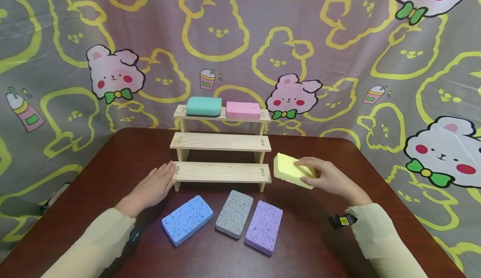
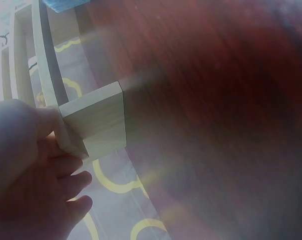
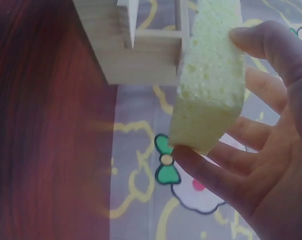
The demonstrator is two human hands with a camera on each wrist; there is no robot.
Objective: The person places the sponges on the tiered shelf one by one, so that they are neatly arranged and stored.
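A yellow sponge [image 1: 289, 170] is in my right hand [image 1: 328, 177], held above the table beside the right end of the lowest shelf. In the right wrist view, the thumb presses one side of this porous block [image 3: 211, 65] and fingertips reach its lower edge. My left hand [image 1: 154, 184] touches the left end of the wooden three-step rack [image 1: 221, 172] at its lowest board, fingers extended. In front of the rack lie a blue sponge [image 1: 188, 220], a grey sponge [image 1: 234, 214] and a purple sponge [image 1: 264, 227].
On the rack's top step sit a teal sponge [image 1: 204, 106] and a pink sponge [image 1: 243, 110], side by side. The middle board [image 1: 221, 141] is bare wood. Behind the dark reddish table [image 1: 319, 244] hangs a curtain [image 1: 233, 69] printed with cartoon rabbits.
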